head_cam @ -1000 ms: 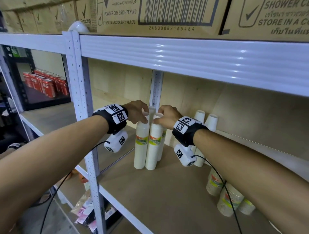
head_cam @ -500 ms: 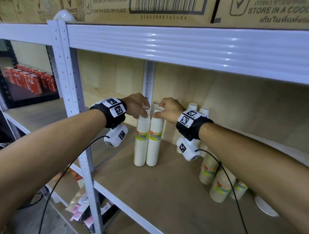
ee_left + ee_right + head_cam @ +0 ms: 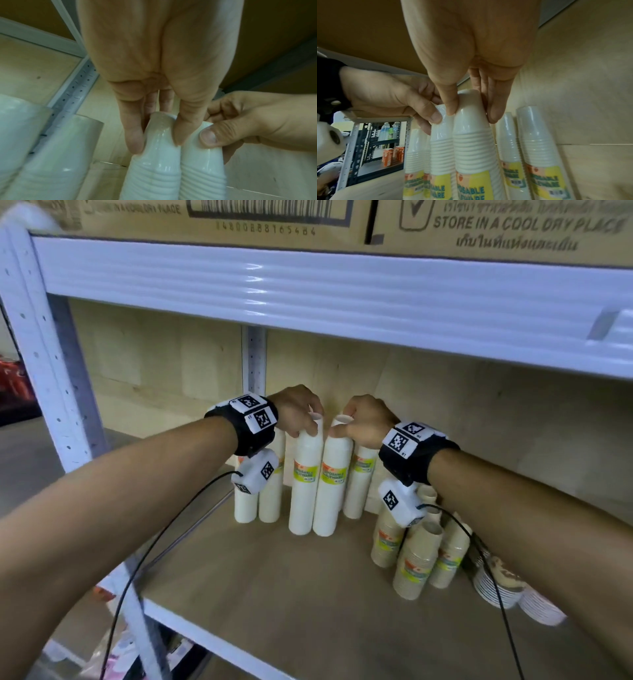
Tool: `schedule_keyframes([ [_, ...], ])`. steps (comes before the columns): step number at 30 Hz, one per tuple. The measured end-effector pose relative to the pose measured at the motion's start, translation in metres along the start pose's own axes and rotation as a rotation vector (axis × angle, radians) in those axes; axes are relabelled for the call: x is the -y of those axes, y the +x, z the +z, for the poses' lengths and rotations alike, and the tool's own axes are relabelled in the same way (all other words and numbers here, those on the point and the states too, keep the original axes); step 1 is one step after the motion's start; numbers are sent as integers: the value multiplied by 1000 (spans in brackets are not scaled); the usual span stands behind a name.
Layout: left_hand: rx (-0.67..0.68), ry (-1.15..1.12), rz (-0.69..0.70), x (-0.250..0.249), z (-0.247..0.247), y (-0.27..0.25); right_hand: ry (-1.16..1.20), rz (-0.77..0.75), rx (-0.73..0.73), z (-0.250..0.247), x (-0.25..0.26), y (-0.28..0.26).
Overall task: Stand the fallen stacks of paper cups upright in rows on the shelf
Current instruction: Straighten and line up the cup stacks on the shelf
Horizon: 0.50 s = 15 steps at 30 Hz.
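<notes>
Left hand (image 3: 297,413): pinches the top of the left white stack (image 3: 306,484).
Right hand (image 3: 367,419): pinches the right white stack (image 3: 333,486), touching its neighbour.
Done: both upright on the shelf (image 3: 274,573), in front of the back row (image 3: 358,484).
Left: no fallen stack seen; brown stacks (image 3: 416,559) stand right of this pair.

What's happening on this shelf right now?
A person is tidying wrapped stacks of white paper cups on a wooden shelf. The left hand pinches the top of one upright stack and the right hand pinches the top of the stack beside it; both stand at the front, touching side by side. More white stacks stand behind them against the back wall. Shorter brown cup stacks and a pile of plates sit to the right.
</notes>
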<state>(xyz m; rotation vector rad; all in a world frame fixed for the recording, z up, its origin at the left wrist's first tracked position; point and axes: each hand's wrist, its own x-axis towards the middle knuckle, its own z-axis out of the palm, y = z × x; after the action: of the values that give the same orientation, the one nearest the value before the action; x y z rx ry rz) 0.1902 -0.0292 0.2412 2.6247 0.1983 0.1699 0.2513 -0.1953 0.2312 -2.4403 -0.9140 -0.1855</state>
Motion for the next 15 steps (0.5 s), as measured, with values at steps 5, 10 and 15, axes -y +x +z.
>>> schedule_keyframes([
  [5,5,7,56,-10,15,25,-27,67,-27,-8,-21,-3],
  [10,-12,15,109,-17,26,42,-4,125,-45,-11,-35,-4],
  [15,-18,21,141,-19,36,55,-4,149,-45,-6,-41,2],
])
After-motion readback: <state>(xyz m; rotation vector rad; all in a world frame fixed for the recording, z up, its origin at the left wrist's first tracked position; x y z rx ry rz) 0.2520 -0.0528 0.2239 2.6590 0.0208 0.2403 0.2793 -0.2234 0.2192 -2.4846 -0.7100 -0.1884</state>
